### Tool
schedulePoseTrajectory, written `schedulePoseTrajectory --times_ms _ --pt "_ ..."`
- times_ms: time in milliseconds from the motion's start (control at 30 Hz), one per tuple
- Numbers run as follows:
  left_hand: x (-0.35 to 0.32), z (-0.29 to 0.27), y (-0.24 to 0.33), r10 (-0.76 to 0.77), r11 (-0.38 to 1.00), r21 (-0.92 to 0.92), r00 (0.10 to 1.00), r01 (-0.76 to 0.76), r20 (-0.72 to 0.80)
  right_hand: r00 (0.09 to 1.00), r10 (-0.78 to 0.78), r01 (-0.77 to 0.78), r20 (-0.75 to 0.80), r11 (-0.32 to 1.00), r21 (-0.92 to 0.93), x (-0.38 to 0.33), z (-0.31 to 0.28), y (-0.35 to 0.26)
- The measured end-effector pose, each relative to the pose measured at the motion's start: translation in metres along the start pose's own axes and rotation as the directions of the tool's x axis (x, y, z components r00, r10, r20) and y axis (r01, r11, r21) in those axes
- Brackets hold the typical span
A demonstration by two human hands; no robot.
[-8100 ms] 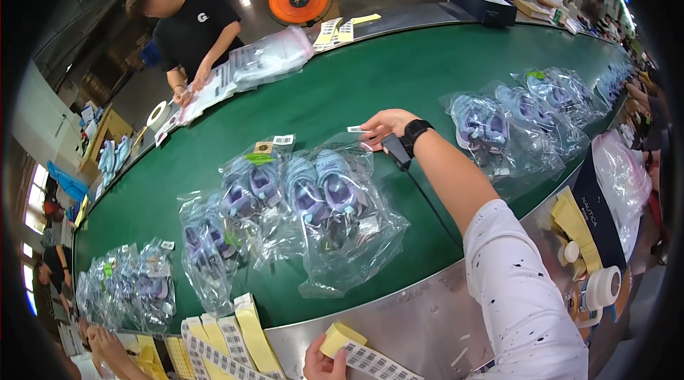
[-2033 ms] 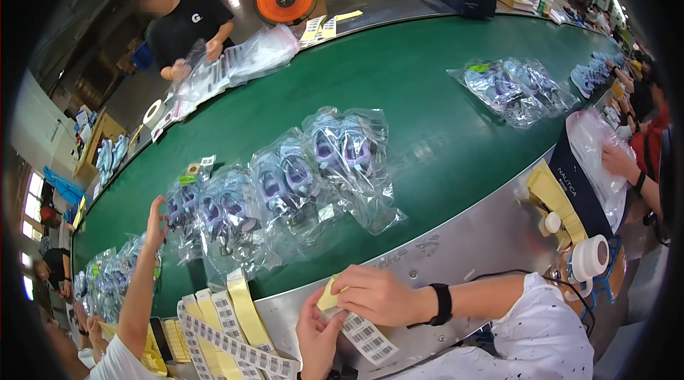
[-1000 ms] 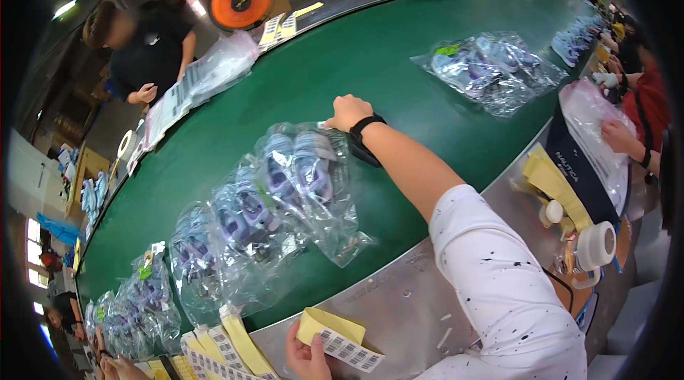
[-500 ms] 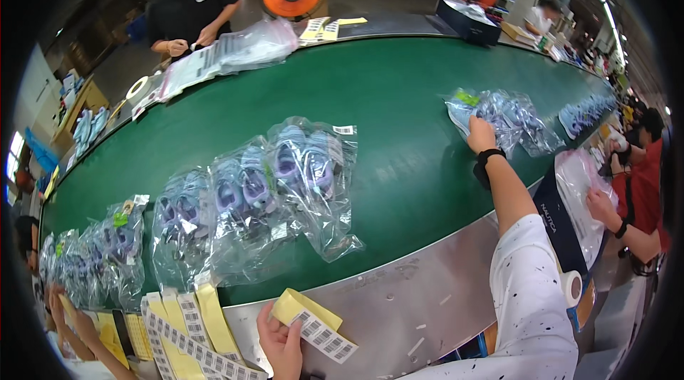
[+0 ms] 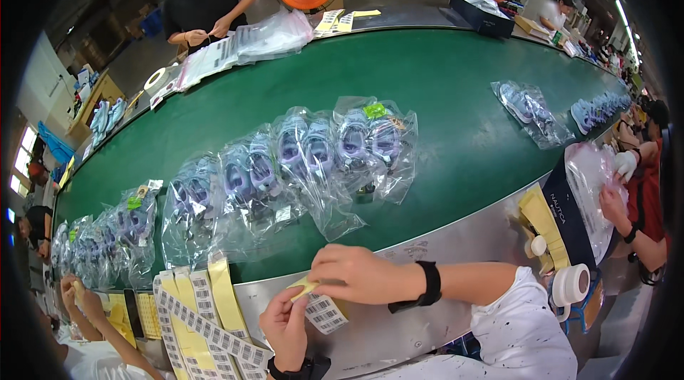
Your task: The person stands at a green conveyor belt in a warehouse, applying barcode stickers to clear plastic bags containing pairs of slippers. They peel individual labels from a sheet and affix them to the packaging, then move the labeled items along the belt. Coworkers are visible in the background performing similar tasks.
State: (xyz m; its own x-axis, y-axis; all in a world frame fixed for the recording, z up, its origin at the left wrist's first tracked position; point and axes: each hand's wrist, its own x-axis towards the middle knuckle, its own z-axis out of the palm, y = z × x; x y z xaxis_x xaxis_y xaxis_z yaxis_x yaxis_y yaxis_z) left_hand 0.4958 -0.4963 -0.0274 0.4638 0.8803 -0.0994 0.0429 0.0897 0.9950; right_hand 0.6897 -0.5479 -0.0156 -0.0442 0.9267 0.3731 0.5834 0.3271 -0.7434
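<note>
Edge: both hands work at the steel rim (image 5: 456,241) of the worktop, just below the belt (image 5: 442,95), whose far half lies open.
Hands: right hand (image 5: 356,273) fingers pinch the yellow label strip (image 5: 306,287); left hand (image 5: 285,323) fingers grip its lower end, beside the barcode sheet (image 5: 326,313).
Bags: clear bags (image 5: 306,159), each holding shoes, lie overlapping in a row mid-belt.
Room: a person in black (image 5: 210,2) stands across the belt; label strips (image 5: 199,316) hang lower left.

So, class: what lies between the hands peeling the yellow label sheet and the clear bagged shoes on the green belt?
Head view: only the belt's bare metal edge.
</note>
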Motion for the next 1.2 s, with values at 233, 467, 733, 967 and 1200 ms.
schedulePoseTrajectory --times_ms 233,467,733,967,1200 --pt "-0.008 -0.002 0.008 0.106 0.994 0.045 0.992 -0.103 -0.062 0.973 -0.084 0.091 -0.214 0.996 0.022 -0.009 0.021 -0.014" --pt "-0.01 -0.002 0.0 -0.029 0.992 -0.117 0.993 0.043 0.116 0.952 -0.215 0.163 -0.216 0.958 -0.236 -0.018 0.02 -0.022" --pt "0.002 -0.011 -0.019 -0.127 0.991 -0.019 0.987 0.129 0.099 0.774 0.033 -0.038 -0.633 0.999 0.006 0.017 -0.081 0.016" --pt "0.004 -0.004 -0.043 -0.055 0.993 -0.096 0.993 0.066 0.107 0.543 0.323 -0.747 -0.775 0.608 -0.27 0.038 -0.202 0.216" --pt "0.002 -0.002 -0.046 -0.059 0.995 -0.071 0.995 0.065 0.082 0.329 0.72 -0.685 -0.61 0.627 0.37 0.036 -0.18 0.243"
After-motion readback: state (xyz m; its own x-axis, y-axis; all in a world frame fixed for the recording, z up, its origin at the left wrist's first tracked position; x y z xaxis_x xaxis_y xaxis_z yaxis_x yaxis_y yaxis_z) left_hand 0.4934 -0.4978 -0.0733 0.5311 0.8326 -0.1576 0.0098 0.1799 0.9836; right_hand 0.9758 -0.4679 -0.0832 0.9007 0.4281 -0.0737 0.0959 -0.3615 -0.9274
